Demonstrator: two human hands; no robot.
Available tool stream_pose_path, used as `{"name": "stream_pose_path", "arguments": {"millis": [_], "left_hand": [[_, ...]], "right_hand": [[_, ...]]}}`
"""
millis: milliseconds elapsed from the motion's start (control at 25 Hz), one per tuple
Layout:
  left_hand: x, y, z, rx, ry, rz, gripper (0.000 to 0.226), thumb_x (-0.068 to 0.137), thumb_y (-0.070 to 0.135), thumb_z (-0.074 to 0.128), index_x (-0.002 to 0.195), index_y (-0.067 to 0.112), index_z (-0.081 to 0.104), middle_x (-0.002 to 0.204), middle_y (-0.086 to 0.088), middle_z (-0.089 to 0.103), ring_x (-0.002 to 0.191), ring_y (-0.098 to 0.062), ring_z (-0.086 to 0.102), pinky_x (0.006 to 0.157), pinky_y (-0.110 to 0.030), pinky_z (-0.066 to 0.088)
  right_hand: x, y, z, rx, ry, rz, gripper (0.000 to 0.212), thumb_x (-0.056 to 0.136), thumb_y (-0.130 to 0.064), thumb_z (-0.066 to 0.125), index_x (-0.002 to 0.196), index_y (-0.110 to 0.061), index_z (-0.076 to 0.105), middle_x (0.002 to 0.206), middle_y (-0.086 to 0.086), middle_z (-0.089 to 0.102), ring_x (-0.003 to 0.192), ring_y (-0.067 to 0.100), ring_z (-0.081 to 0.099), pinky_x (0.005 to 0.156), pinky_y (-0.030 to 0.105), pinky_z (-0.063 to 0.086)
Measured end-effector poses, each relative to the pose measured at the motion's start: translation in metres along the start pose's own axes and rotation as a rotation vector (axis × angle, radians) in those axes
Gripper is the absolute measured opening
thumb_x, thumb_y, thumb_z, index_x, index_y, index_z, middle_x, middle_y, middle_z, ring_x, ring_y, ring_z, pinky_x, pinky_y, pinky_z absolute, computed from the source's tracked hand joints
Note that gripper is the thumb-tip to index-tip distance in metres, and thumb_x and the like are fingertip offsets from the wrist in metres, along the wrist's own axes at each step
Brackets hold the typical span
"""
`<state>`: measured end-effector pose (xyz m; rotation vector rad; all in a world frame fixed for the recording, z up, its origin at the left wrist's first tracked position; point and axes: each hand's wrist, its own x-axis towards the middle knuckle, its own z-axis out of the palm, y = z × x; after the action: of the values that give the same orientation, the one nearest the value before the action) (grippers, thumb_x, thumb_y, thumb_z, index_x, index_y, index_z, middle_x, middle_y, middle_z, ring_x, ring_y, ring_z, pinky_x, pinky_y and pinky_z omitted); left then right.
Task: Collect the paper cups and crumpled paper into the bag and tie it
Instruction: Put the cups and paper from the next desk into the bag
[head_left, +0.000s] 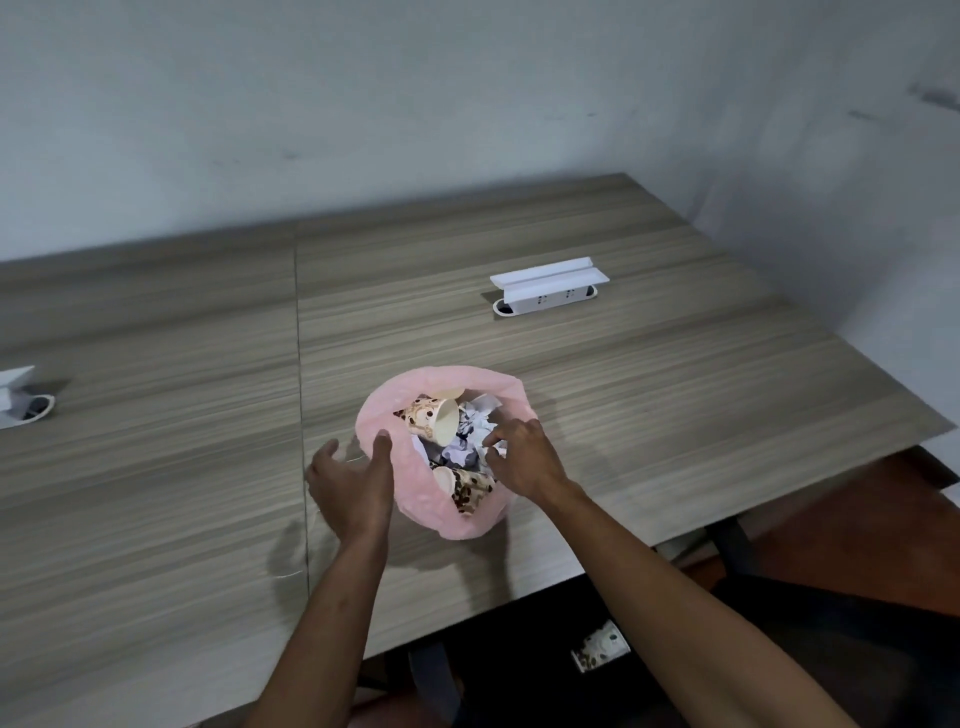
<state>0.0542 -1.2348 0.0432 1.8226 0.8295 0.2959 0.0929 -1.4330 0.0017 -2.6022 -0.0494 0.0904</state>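
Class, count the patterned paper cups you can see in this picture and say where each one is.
3: two brown-patterned paper cups in the pink plastic bag, far and near; one under the table. Others may be hidden.

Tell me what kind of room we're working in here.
Probably an office or meeting room: a long wood-grain table with pop-up socket boxes set into it, against plain white walls.

The left socket box (18, 397) is cut by the frame edge (the bag's (457, 519) lower contents stay hidden).
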Motion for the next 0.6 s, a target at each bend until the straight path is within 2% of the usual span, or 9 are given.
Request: {"name": "stream_pose_path", "arguments": {"millis": [120,320,440,600], "left_hand": [[-0.01,0.0,-0.005,-0.013,0.023,0.196,0.049,0.079,0.037,0.074,0.118,0.011,0.058,0.126,-0.008,0.054,0.119,-0.028,0.05,0.094,-0.035,0.038],[-0.033,-0.007,-0.01,-0.027,-0.177,0.309,0.039,0.08,0.034,0.074,0.111,0.012,0.062,0.118,-0.006,0.06,0.113,-0.026,0.053,0.096,-0.04,0.043],[-0.06,-0.024,-0.01,-0.067,-0.348,0.329,0.037,0.081,0.033,0.074,0.11,0.014,0.063,0.116,-0.004,0.064,0.112,-0.023,0.056,0.098,-0.04,0.045],[-0.113,-0.048,-0.003,0.047,-0.691,0.326,0.046,0.082,0.038,0.075,0.117,0.011,0.064,0.12,-0.007,0.064,0.115,-0.025,0.058,0.102,-0.039,0.044]], "right_hand": [[-0.027,0.005,-0.011,0.042,0.05,0.127,0.023,0.087,-0.021,0.061,0.106,-0.018,0.073,0.121,0.007,0.065,0.118,0.03,0.049,0.101,0.036,0.042],[-0.096,0.017,-0.035,0.065,0.137,0.383,0.028,0.088,-0.027,0.06,0.112,-0.018,0.071,0.124,0.013,0.062,0.124,0.031,0.047,0.104,0.038,0.041],[-0.145,0.024,-0.05,0.077,0.189,0.528,0.03,0.089,-0.033,0.06,0.114,-0.02,0.069,0.129,0.011,0.059,0.127,0.03,0.046,0.105,0.042,0.041],[-0.222,0.035,-0.073,-0.114,0.371,0.739,0.036,0.085,-0.038,0.059,0.115,-0.021,0.069,0.132,0.008,0.058,0.128,0.029,0.044,0.107,0.043,0.038]]}}
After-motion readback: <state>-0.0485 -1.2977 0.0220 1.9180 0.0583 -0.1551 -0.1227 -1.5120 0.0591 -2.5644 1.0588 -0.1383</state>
